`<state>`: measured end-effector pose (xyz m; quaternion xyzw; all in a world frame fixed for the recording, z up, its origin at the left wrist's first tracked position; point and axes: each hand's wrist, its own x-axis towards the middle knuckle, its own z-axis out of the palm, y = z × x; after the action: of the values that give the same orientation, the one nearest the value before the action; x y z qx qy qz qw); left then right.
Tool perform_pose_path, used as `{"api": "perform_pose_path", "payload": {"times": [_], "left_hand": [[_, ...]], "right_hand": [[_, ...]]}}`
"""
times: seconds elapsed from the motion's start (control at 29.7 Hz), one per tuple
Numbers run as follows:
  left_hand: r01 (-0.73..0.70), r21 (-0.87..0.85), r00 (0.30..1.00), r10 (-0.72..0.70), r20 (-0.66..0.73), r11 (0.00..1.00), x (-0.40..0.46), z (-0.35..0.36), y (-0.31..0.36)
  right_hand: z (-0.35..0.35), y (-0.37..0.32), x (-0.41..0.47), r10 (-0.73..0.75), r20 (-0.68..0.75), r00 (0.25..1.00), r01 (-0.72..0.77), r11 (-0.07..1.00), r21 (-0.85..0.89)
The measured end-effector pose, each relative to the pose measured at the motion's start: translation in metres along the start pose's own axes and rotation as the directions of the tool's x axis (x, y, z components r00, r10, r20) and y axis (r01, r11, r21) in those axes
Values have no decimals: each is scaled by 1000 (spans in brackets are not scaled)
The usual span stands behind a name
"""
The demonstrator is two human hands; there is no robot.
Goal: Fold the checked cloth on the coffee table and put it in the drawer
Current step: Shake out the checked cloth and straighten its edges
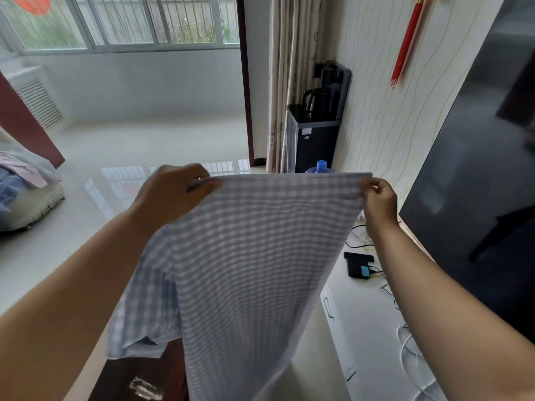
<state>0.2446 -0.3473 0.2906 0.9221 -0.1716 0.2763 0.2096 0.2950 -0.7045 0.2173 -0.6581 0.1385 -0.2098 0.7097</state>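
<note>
The blue-and-white checked cloth (254, 256) hangs stretched in the air in front of me. My left hand (170, 195) pinches its top left corner and my right hand (377, 199) pinches its top right corner, so the top edge runs level between them. A lower layer of the cloth droops on the left side, down to the dark coffee table (127, 377) at the bottom. To the right stands a white cabinet whose drawer front (337, 328) has a metal handle and looks shut.
On the white cabinet top lie a black box (359, 263) and several cables. A large dark TV (477, 180) fills the right side. A black water dispenser (315, 125) stands by the curtain. A sofa edge with clothes (20, 183) sits at the left.
</note>
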Motion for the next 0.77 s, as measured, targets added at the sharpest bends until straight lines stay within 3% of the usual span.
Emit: {"api": "perform_pose_path", "payload": {"times": [0.2, 0.3, 0.44, 0.61, 0.71, 0.77], "left_hand": [[110, 15, 975, -110, 194, 994, -3, 1, -5], [167, -14, 961, -160, 225, 986, -16, 13, -20], [377, -114, 906, -341, 251, 919, -26, 31, -36], [681, -196, 732, -652, 195, 706, -17, 58, -46], [787, -263, 609, -772, 180, 559, -7, 68, -50], [827, -285, 541, -823, 171, 484, -1, 71, -53]], "right_hand": [[2, -5, 3, 17, -49, 999, -12, 995, 103], [7, -7, 2, -36, -15, 999, 36, 999, -8], [11, -6, -3, -41, 115, 992, 61, 983, -171], [30, -3, -34, -66, 50, 997, 74, 978, -194], [37, -2, -68, -178, 9, 984, 177, 965, -194], [37, 0, -93, -299, 61, 952, 305, 934, -186]]}}
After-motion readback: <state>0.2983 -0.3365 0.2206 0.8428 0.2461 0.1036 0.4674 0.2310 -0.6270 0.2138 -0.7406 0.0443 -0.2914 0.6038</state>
